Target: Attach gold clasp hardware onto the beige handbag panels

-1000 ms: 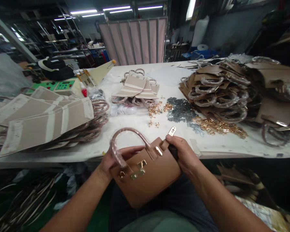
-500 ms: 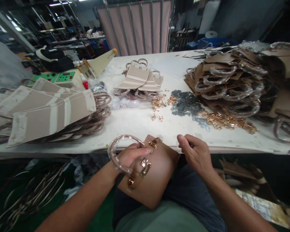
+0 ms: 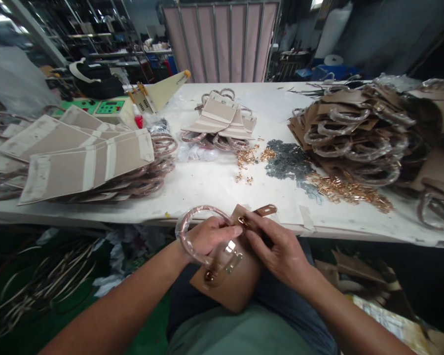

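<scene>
A small brown handbag flap piece (image 3: 233, 283) with gold hardware and a plastic-wrapped round handle (image 3: 187, 234) lies in my lap at the table's front edge. My left hand (image 3: 209, 234) grips it through the handle, thumb and fingers pinched at its top edge. My right hand (image 3: 277, 251) is closed on the same top edge, fingers pinching by the gold fitting (image 3: 244, 222). A brown strap with a gold tip (image 3: 264, 211) sticks out past my fingers toward the table.
The white table (image 3: 207, 190) carries stacks of beige panels (image 3: 85, 162) on the left, a smaller pile (image 3: 222, 121) in the middle, heaps of brown pieces (image 3: 351, 133) on the right, loose gold fittings (image 3: 348, 190) and grey parts (image 3: 286, 162). A green control box (image 3: 107, 107) sits back left.
My right hand came back from the table edge onto the piece's top edge, beside my left. The piece turned and slid lower in my lap; the strap now points at the table.
</scene>
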Motion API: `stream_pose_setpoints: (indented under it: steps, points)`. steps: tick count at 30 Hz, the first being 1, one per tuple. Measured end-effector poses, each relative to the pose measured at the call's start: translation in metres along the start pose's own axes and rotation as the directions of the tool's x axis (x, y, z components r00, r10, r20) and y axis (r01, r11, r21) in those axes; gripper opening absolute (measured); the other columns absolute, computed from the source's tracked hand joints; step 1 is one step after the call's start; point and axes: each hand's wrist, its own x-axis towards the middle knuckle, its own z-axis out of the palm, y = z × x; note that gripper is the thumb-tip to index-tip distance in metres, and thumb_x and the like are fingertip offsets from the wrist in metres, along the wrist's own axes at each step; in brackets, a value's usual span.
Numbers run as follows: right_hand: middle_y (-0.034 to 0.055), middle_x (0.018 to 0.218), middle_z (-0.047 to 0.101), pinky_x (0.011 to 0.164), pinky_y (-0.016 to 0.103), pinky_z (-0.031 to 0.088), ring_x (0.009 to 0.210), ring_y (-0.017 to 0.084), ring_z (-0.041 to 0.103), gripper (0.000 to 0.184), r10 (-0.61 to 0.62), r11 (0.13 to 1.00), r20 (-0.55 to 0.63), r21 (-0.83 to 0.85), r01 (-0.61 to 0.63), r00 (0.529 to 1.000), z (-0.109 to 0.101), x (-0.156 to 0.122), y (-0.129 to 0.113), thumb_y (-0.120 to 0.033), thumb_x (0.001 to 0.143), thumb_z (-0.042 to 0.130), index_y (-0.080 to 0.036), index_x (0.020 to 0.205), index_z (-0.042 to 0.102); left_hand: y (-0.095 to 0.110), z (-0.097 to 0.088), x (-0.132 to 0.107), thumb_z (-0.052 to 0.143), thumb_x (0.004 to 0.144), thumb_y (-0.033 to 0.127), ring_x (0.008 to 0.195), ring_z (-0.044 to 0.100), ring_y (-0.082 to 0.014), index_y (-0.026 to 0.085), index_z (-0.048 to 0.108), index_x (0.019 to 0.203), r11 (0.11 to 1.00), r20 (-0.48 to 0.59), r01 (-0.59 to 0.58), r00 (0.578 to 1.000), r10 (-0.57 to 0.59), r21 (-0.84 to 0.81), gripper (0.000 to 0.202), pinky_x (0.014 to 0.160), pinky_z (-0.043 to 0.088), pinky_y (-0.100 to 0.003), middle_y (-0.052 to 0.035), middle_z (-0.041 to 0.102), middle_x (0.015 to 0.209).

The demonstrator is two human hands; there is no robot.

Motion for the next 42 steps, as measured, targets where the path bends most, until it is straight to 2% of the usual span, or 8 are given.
stream_pose_setpoints:
  steps: [3,5,13,16,21,30,38,42]
  points:
    - [0.0053,0.102,0.080,0.084,0.033,0.058,0.093,0.021,0.075,0.015,0.046,0.998,0.009,-0.040,-0.045,0.999,-0.008,0.004,0.000,-0.031,0.103,0.064,-0.026,0.109,0.077,0.001,0.000,-0.004,0.080,0.078,0.046,0.068,0.055,-0.0171,0.019,0.073,0.070,0.959,0.031,-0.039,0.999,0.031,0.281,0.029,0.069,0.044,-0.028,0.0008,0.064,0.068]
    - [0.0046,0.098,0.079,0.078,0.031,0.055,0.087,0.021,0.074,0.013,0.072,0.988,0.058,-0.141,-0.064,0.996,-0.014,0.006,0.000,-0.035,0.101,0.068,-0.025,0.096,0.075,0.002,0.001,-0.007,0.076,0.079,0.041,0.064,0.052,-0.0152,0.020,0.070,0.066,0.900,0.034,-0.015,0.999,-0.001,0.435,0.026,0.066,0.041,-0.027,0.0036,0.060,0.063]
    - [0.0073,0.081,0.075,0.060,0.032,0.031,0.067,0.020,0.067,0.047,0.048,0.797,0.312,-0.585,0.152,0.949,-0.027,0.005,-0.008,-0.054,0.109,0.049,-0.020,0.083,0.068,0.004,0.013,-0.013,0.064,0.089,0.036,0.085,0.066,-0.0228,0.023,0.083,0.088,0.812,0.120,-0.173,0.985,0.127,0.557,0.023,0.078,0.046,-0.027,-0.0010,0.076,0.087]
    - [0.0082,0.082,0.075,0.060,0.033,0.029,0.066,0.020,0.064,0.047,0.047,0.793,0.384,-0.575,0.200,0.922,-0.028,0.006,-0.010,-0.052,0.112,0.042,-0.019,0.089,0.067,0.000,0.017,-0.017,0.062,0.092,0.033,0.085,0.065,-0.0222,0.023,0.082,0.091,0.811,0.141,-0.206,0.978,0.153,0.547,0.022,0.080,0.045,-0.026,-0.0003,0.075,0.089]
    - [0.0058,0.082,0.072,0.064,0.031,0.034,0.068,0.018,0.061,0.045,-0.048,0.877,0.511,-0.390,0.281,0.859,-0.034,0.008,-0.004,-0.045,0.115,0.034,-0.020,0.090,0.062,-0.003,0.021,-0.029,0.059,0.095,0.035,0.070,0.051,-0.0157,0.017,0.070,0.078,0.796,0.114,-0.120,0.991,0.065,0.594,0.027,0.067,0.038,-0.025,0.0016,0.059,0.072]
    - [0.0021,0.067,0.061,0.063,0.032,0.031,0.060,0.015,0.051,0.043,-0.243,0.873,0.341,-0.331,0.358,0.908,-0.030,-0.005,-0.001,-0.031,0.113,0.040,-0.020,0.076,0.056,-0.003,0.024,-0.029,0.055,0.097,0.029,0.069,0.045,-0.0125,0.015,0.060,0.076,0.706,0.231,-0.278,0.959,0.165,0.652,0.026,0.064,0.036,-0.024,0.0025,0.049,0.073]
    - [0.0018,0.064,0.061,0.064,0.030,0.034,0.058,0.013,0.054,0.042,-0.193,0.907,0.185,-0.340,0.247,0.964,-0.017,-0.016,-0.006,-0.026,0.111,0.046,-0.018,0.072,0.060,-0.005,0.027,-0.028,0.053,0.099,0.026,0.065,0.045,-0.0106,0.017,0.054,0.074,0.705,0.249,-0.340,0.940,0.233,0.623,0.027,0.063,0.037,-0.023,0.0036,0.048,0.071]
    - [0.0023,0.063,0.061,0.063,0.030,0.033,0.057,0.013,0.054,0.045,-0.089,0.920,0.130,-0.369,0.132,0.987,-0.009,-0.017,-0.005,-0.031,0.111,0.048,-0.018,0.069,0.059,-0.008,0.025,-0.020,0.054,0.097,0.024,0.071,0.054,-0.0130,0.018,0.059,0.077,0.710,0.198,-0.285,0.958,0.206,0.644,0.022,0.071,0.043,-0.024,0.0022,0.060,0.078]
